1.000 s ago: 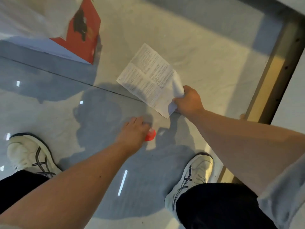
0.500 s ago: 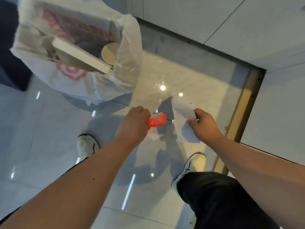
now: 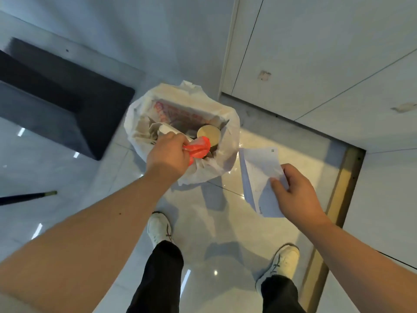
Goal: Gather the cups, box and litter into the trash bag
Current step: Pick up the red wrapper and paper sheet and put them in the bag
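A white trash bag [image 3: 228, 141] stands open on the glossy floor in front of me. Inside it lie a flat box with red print [image 3: 178, 112] and a paper cup [image 3: 208, 133] with its mouth up. My left hand [image 3: 168, 158] hovers over the bag's mouth, shut on a crumpled red wrapper [image 3: 198, 149]. To the right of the bag, my right hand [image 3: 295, 192] pinches a white printed paper sheet [image 3: 257, 175] that hangs above the floor.
A dark mat [image 3: 58, 98] lies on the floor to the left of the bag. A thin dark rod [image 3: 27, 197] lies at the left edge. White cabinet doors [image 3: 316, 53] and a brass floor strip [image 3: 331, 211] run along the right. My two shoes stand below.
I have stood up and stepped to the bag. My left hand carried the red wrapper over the bag's mouth; my right hand brought the sheet beside the bag.
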